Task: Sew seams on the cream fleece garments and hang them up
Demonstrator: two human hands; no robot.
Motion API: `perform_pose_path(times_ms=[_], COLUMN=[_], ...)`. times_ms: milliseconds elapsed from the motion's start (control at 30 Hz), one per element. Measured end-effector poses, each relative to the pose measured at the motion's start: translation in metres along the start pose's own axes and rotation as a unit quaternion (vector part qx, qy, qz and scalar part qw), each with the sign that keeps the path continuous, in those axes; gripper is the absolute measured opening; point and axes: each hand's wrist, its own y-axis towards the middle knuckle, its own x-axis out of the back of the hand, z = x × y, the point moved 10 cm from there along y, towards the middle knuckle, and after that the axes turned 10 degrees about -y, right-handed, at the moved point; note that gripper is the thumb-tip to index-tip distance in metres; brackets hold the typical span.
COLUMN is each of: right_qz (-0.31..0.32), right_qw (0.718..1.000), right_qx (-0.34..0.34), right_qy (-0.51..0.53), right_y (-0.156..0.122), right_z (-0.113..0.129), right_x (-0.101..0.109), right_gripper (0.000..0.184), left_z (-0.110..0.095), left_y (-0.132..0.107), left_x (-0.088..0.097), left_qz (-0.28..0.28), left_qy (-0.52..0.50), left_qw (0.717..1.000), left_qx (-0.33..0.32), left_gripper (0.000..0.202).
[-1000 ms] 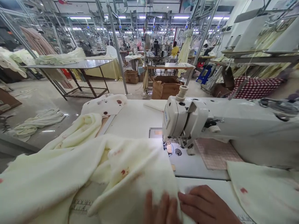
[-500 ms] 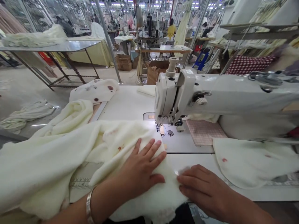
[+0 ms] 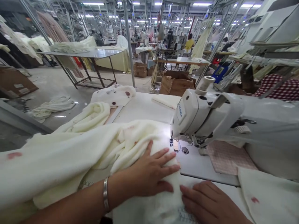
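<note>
A soft cream fleece cloth (image 3: 77, 155) with small reddish prints lies bunched across the sewing table. Its right edge runs up to the presser foot (image 3: 171, 142) of a white sewing machine (image 3: 196, 115), whose lamp lights that spot. My left hand (image 3: 149, 174), a silver bangle at the wrist, rests flat on the cloth with fingers spread, just in front of the foot. At the cloth's near right edge is my right hand (image 3: 207, 200), fingers together and bent at the border; its thumb is hidden.
A cream piece (image 3: 268, 199) with a red print lies at the right, near a pink checked cloth (image 3: 230, 155). Spotted white fabric (image 3: 114, 95) sits at the table's far left. Beyond stand a metal table (image 3: 102, 53) and a cardboard box (image 3: 176, 83).
The view has tilted up and swung left, so the machine appears lower and further right. Both hands stay at the cloth; its loose near corner has shifted beneath them.
</note>
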Motion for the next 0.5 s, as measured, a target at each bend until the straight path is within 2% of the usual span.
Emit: perform_pose_path(times_ms=[67, 133, 233, 333, 433, 500], right_qz=[0.024, 0.025, 0.024, 0.029, 0.036, 0.037], right_qw=[1.000, 1.000, 0.999, 0.999, 0.997, 0.997], right_qx=[-0.009, -0.011, -0.013, -0.022, -0.031, -0.029], right_qy=[0.006, 0.011, 0.016, 0.036, 0.055, 0.056], right_y=[0.002, 0.002, -0.002, -0.007, -0.009, -0.008], right_z=[-0.001, -0.001, 0.002, 0.003, 0.003, 0.004], right_x=[-0.007, -0.007, -0.008, -0.013, -0.017, -0.015], right_gripper=[0.034, 0.031, 0.031, 0.027, 0.023, 0.023], left_z=[-0.004, -0.017, -0.038, -0.044, -0.049, -0.050], left_y=[0.003, 0.002, -0.005, -0.012, -0.013, -0.011], left_x=[0.000, -0.005, -0.010, -0.007, -0.006, -0.006], left_qz=[-0.018, -0.050, -0.136, -0.205, -0.196, -0.162], left_qy=[0.026, 0.038, 0.063, 0.104, 0.151, 0.163], left_qw=[0.999, 0.998, 0.989, 0.973, 0.967, 0.971], left_qx=[0.012, 0.014, 0.002, -0.006, -0.052, -0.069], left_gripper=[0.043, 0.042, 0.032, 0.015, 0.018, 0.015])
